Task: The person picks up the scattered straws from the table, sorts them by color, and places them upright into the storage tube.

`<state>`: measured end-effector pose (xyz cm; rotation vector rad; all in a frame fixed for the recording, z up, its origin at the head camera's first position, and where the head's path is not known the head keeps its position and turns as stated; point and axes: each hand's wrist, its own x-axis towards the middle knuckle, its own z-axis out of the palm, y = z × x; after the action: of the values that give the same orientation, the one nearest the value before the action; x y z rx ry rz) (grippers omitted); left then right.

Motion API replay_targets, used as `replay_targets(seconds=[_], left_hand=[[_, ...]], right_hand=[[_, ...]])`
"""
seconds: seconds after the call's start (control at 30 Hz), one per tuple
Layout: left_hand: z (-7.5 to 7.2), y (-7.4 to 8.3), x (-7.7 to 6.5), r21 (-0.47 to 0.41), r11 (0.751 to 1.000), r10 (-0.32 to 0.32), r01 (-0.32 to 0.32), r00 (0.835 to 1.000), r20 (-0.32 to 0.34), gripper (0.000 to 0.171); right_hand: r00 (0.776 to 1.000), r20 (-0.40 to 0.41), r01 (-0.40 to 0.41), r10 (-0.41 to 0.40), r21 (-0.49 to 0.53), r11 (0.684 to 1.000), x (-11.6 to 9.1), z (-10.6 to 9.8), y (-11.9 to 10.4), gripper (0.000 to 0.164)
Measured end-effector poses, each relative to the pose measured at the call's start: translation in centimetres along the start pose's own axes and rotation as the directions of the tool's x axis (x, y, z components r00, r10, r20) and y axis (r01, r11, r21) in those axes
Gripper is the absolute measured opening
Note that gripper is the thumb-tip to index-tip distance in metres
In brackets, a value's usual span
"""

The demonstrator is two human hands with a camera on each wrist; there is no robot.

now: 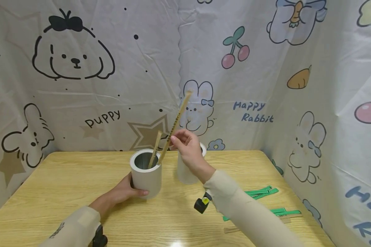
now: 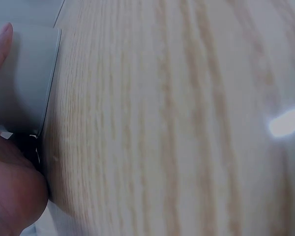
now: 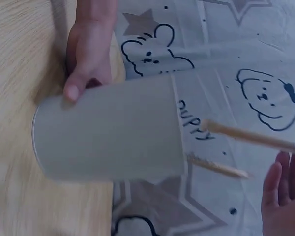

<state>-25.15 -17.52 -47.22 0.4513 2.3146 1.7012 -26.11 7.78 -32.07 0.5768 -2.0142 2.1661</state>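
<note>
One stick [image 1: 180, 111] slants down-left, pinched by your right hand [image 1: 188, 147]; low end near white cup [image 1: 146, 183] top; your left hand [image 1: 128, 191] grips cup

Cream sleeves [image 1: 244, 204] with small black wrist cameras [image 1: 201, 206]

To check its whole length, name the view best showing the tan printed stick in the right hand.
The head view: the tan printed stick shows end to end. The right wrist view crops it at one edge; the left wrist view lacks it.
</note>
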Motion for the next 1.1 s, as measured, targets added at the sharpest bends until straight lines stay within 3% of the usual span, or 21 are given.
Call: replay_targets(seconds=[0.2, 0.47, 0.63, 0.8, 1.1], left_hand=[[0.1, -0.1, 0.0, -0.002, 1.0, -0.016, 0.016, 1.0, -0.007, 0.107], [0.2, 0.1, -0.1, 0.012, 1.0, -0.024, 0.024, 1.0, -0.005, 0.106], [0.2, 0.1, 0.0, 0.016, 0.999, -0.034, 0.034, 0.999, -0.013, 0.107], [0.0, -0.1, 0.1, 0.008, 0.999, -0.045, 0.045, 0.999, -0.025, 0.11], [0.1, -0.1, 0.2, -0.015, 0.999, -0.042, 0.042, 0.999, -0.009, 0.106]], right_hand=[[0.996, -0.086, -0.016, 0.01, -0.07, 0.997, 0.2, 3.1, 2.3, 0.01], [1.0, 0.0, -0.018, 0.018, -0.285, 0.958, -0.7, 2.7, 3.8, 0.018], [0.997, 0.078, 0.037, -0.012, -0.325, 0.945, -1.1, 1.0, 3.6, 0.018], [0.979, 0.202, 0.035, 0.031, -0.318, 0.947, -1.9, -1.4, 2.8, 0.018], [0.886, 0.413, -0.031, 0.212, -0.402, 0.915, -5.1, -8.9, 2.2, 0.027]])
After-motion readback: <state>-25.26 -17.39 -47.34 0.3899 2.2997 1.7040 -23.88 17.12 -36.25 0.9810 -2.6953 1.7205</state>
